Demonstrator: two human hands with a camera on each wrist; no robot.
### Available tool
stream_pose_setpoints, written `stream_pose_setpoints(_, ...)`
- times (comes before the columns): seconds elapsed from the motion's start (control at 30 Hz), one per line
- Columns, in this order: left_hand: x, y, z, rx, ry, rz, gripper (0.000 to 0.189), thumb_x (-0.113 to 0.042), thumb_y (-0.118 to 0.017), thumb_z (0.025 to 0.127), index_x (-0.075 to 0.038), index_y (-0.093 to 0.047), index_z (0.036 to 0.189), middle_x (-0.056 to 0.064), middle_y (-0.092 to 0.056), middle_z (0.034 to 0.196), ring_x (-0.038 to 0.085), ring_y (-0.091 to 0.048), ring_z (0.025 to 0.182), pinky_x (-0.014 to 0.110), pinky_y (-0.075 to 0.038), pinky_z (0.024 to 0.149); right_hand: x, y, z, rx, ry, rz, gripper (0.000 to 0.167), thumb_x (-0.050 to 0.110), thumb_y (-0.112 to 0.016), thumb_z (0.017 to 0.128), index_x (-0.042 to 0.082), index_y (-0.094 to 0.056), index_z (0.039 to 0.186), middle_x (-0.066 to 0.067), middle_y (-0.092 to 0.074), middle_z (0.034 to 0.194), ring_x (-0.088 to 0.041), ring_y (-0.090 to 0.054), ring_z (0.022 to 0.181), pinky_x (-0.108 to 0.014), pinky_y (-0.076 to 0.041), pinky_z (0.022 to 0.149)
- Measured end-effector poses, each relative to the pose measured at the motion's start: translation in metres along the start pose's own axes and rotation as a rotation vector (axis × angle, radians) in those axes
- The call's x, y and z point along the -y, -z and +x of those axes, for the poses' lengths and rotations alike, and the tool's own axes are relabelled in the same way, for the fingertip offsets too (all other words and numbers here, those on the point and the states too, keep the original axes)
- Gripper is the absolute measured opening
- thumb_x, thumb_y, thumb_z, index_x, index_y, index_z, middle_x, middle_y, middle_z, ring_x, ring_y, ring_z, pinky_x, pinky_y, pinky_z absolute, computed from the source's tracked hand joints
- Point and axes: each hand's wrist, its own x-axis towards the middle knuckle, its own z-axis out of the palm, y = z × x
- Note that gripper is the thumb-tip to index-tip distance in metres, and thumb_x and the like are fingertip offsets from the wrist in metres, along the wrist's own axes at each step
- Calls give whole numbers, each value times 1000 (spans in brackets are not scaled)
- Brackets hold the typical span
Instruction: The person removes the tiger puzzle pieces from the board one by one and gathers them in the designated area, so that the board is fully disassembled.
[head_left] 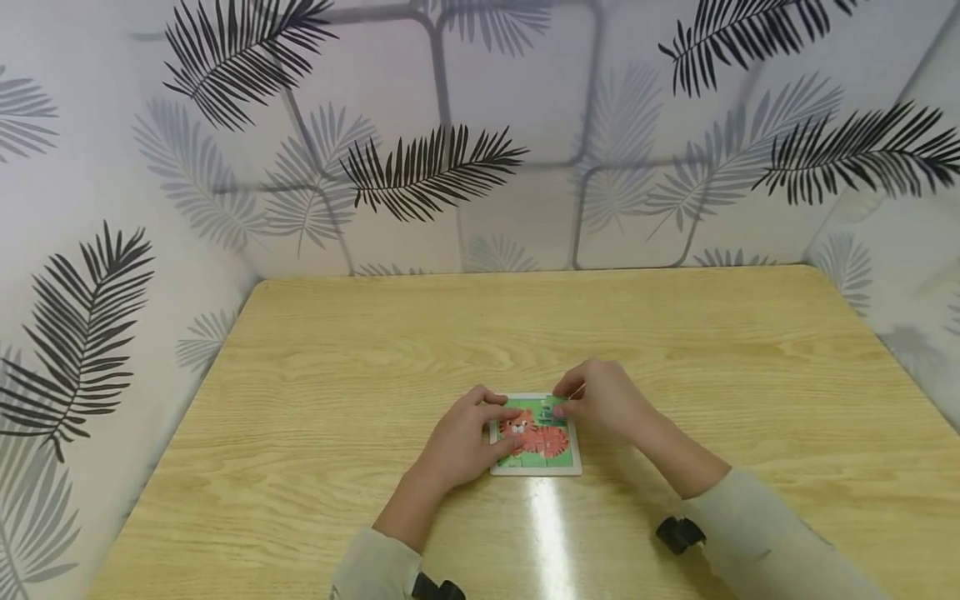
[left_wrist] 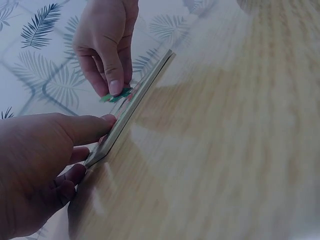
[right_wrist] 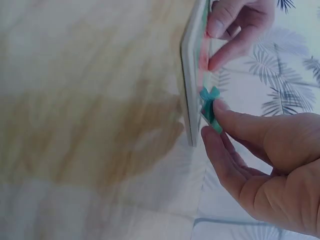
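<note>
A small jigsaw puzzle [head_left: 553,443] with a red striped cat on green lies in a white-edged tray [head_left: 536,473] on the table. My left hand [head_left: 463,440] rests on the puzzle's left side, index finger and thumb laid over the picture. My right hand [head_left: 606,402] is at the tray's upper right corner, pinching a green puzzle piece [right_wrist: 210,111] between thumb and fingers. In the right wrist view that piece is tilted, standing out from the picture's surface. The left wrist view also shows the green piece [left_wrist: 116,96] under the right thumb, beyond the left fingertips.
The wooden table [head_left: 337,358] spreads out on all sides of the tray. Its far edge meets a wall [head_left: 517,208] with a leaf pattern. A black wrist strap [head_left: 680,533] sits at the right sleeve, another [head_left: 437,587] at the left.
</note>
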Motion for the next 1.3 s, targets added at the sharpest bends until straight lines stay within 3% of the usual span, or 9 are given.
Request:
stream_pose_setpoints(0.2, -1, 0, 1, 4, 19, -44, 36, -32, -75, 91, -18, -73, 124, 1, -59, 129, 18, -60, 102, 32, -48, 85, -10, 12, -1, 38, -23, 72, 11, 17, -78, 87, 8, -80, 94, -3, -76, 92, -17, -67, 86, -31, -54, 72)
stream_pose_setpoints(0.37, -1, 0, 3, 9, 21, -67, 36, -30, -76, 90, -16, -73, 122, 2, -59, 129, 10, -50, 83, 24, -43, 73, -18, 13, -2, 56, -45, 142, 12, 18, -77, 89, 8, -79, 96, -4, -75, 95, -17, -65, 89, -30, -52, 72)
stream_pose_setpoints(0.6, 0, -1, -1, 10, 29, -65, 35, -31, -76, 90, -16, -74, 121, 2, -59, 128, 8, -48, 78, 22, -43, 69, -23, 10, -8, 70, -114, 306, 18, 17, -75, 90, 3, -75, 100, -7, -72, 95, -17, -64, 88, -30, -53, 77)
stream_pose_setpoints(0.8, -1, -4, -3, 9, 32, -73, 35, -33, -77, 89, -16, -75, 120, 1, -59, 128, 7, -48, 77, 22, -43, 69, -30, 9, -14, 73, -157, 490, 30, 7, -70, 93, -5, -67, 120, -16, -65, 99, -20, -70, 87, -33, -59, 80)
stream_pose_setpoints(1.0, -3, -4, -2, -1, 29, -78, 35, -33, -77, 89, -16, -75, 119, 1, -59, 128, 7, -48, 75, 22, -43, 68, -32, 13, -17, 36, -205, 500, 31, 9, -69, 94, -4, -66, 121, -16, -67, 101, -17, -71, 87, -32, -59, 80)
stream_pose_setpoints(1.3, -5, -2, 0, -8, 42, -66, 34, -33, -77, 89, -17, -75, 118, 1, -60, 128, 8, -49, 76, 22, -43, 68, -42, 22, -20, 49, -220, 542, 30, 9, -69, 94, -9, -61, 117, -16, -68, 98, -19, -73, 87, -32, -59, 80)
